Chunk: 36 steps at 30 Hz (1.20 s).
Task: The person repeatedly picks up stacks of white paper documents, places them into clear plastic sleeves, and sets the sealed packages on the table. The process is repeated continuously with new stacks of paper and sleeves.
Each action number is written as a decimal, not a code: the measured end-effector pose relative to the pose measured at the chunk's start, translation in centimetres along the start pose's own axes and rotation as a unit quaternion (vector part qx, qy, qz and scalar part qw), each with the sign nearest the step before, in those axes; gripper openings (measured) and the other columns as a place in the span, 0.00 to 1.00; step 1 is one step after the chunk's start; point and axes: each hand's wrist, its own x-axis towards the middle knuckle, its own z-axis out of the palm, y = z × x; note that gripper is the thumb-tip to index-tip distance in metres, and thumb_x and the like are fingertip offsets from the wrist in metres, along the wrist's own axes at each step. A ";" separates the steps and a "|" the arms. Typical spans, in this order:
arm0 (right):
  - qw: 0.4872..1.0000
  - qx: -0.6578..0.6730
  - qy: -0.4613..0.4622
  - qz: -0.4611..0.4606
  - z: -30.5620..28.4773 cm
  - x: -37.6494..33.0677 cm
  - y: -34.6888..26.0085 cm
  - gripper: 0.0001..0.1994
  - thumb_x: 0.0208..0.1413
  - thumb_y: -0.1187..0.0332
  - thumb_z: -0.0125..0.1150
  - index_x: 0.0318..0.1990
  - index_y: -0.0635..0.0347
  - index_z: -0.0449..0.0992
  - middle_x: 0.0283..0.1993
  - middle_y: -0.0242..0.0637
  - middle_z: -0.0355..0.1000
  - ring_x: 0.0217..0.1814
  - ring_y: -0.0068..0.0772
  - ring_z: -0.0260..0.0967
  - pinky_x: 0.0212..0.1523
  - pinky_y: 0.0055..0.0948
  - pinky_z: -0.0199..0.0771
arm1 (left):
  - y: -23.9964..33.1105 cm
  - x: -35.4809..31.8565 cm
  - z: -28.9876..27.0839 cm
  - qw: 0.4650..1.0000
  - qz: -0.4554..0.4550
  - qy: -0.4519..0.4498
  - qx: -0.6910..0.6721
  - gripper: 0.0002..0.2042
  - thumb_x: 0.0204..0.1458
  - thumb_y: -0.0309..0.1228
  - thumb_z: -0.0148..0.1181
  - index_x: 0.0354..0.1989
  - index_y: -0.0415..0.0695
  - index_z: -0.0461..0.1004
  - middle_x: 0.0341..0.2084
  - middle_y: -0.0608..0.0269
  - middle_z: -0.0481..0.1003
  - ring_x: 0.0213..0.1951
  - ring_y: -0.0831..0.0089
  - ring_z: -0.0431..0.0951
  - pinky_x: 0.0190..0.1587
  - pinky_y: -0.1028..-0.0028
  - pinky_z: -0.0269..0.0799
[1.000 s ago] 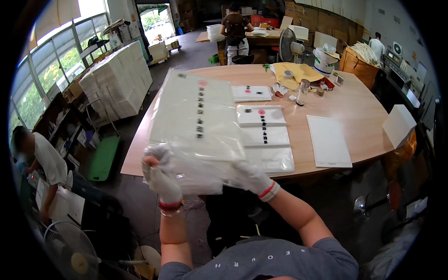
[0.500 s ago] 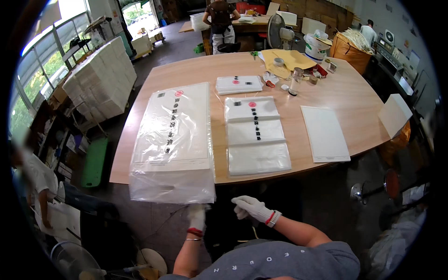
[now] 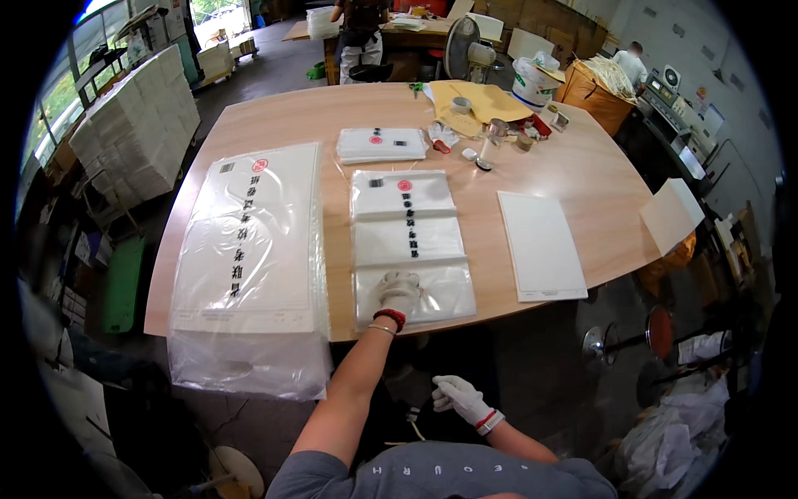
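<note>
My left hand (image 3: 399, 290), in a white glove, rests on the lower part of a stack of clear plastic bags (image 3: 407, 224) with creases across it. Its fingers are slightly bent, slightly blurred and touch the top bag; none of the bag is seen gripped. In front of the table edge hangs my right hand (image 3: 462, 401), also gloved, with curled fingers and nothing visible in them. Left of the stack lies a large clear bag (image 3: 249, 362) with white sheets inside, its empty end overhanging the edge. A white stack of paper (image 3: 542, 245) lies to the right.
Folded bags (image 3: 382, 145) lie farther back on the wooden table (image 3: 274, 108). Tape rolls (image 3: 461, 105), yellow paper (image 3: 490, 100) and small tools crowd the far side. A white board (image 3: 672, 216) stands at the right edge. Beyond are a fan (image 3: 462, 50) and two people.
My left hand has moved up from below the table edge onto the bag stack. My right hand stays low, fingers curled. The whole view has shifted, so the table sits farther left.
</note>
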 end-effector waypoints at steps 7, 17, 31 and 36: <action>0.998 0.028 -0.017 -0.046 -0.5 4.9 -5.1 0.19 0.57 0.61 0.53 0.51 0.64 0.65 0.34 0.36 0.68 0.29 0.25 0.67 0.33 0.29 0.74 | 0.6 1.9 -3.8 0.977 -0.103 -0.047 -0.179 0.12 0.52 0.38 0.51 0.34 0.40 0.68 0.22 0.55 0.74 0.27 0.62 0.75 0.33 0.66 0.67; 0.956 -0.169 0.097 -0.219 0.7 15.7 -14.7 0.13 0.51 0.61 0.58 0.35 0.63 0.71 0.39 0.34 0.69 0.37 0.29 0.67 0.43 0.30 0.67 | -4.2 1.0 2.3 0.960 0.142 0.224 0.093 0.04 0.54 0.27 0.46 0.32 0.42 0.67 0.19 0.66 0.69 0.22 0.76 0.71 0.23 0.76 0.66; 0.831 -0.514 0.115 -0.178 7.4 10.0 -21.5 0.14 0.55 0.62 0.44 0.42 0.60 0.72 0.46 0.48 0.70 0.49 0.48 0.67 0.48 0.40 0.65 | 6.1 -1.0 -12.2 0.799 -0.076 0.006 -0.596 0.15 0.55 0.21 0.46 0.52 0.37 0.62 0.32 0.60 0.76 0.28 0.85 0.69 0.31 0.84 0.65; 0.767 -0.544 0.119 -0.319 5.9 12.7 -12.9 0.17 0.56 0.60 0.47 0.48 0.60 0.71 0.53 0.47 0.66 0.50 0.46 0.67 0.50 0.36 0.65 | 4.8 -1.7 -11.1 0.898 -0.003 0.044 -0.437 0.20 0.51 0.23 0.55 0.54 0.37 0.62 0.29 0.63 0.77 0.25 0.80 0.72 0.28 0.80 0.68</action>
